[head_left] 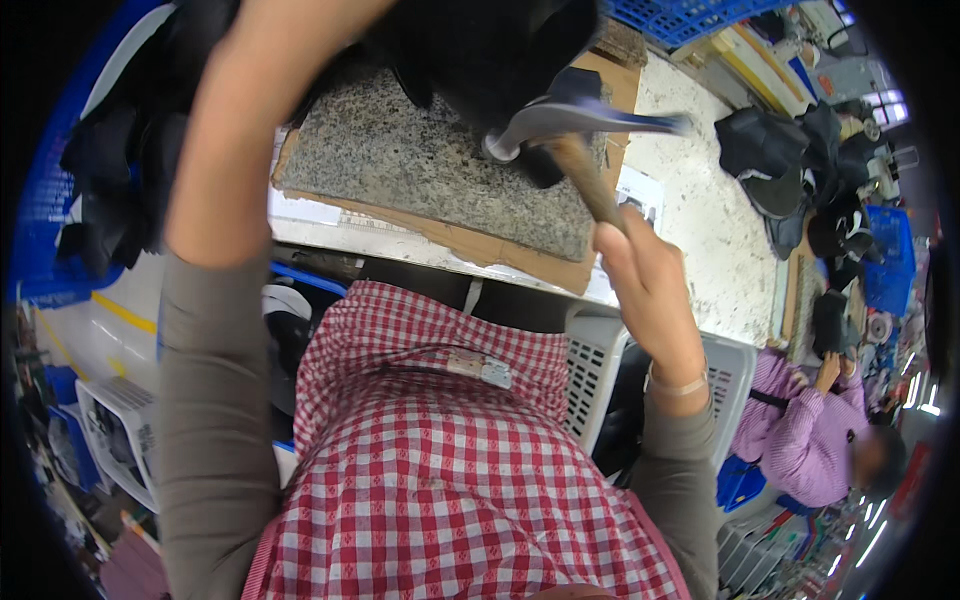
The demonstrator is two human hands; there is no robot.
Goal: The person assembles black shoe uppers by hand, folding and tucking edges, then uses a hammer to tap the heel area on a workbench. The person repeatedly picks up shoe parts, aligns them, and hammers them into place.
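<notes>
My right hand [648,280] is closed round the wooden handle of a hammer [575,165], whose metal head is smeared by motion. The hammer head hangs over a speckled grey stone slab [430,180], close to black pieces [470,50] that look like leather or shoe parts. At the top edge my left hand [315,15] is mostly cut off, and its fingers do not show. The left forearm reaches across beside the black pieces.
Brown cardboard [440,232] lies under the slab on a white worktable [690,210]. More black pieces [765,150] lie at right. Blue crates [680,18] and grey baskets [590,370] stand around. Another person [810,440] in a pink top handles a black piece at far right.
</notes>
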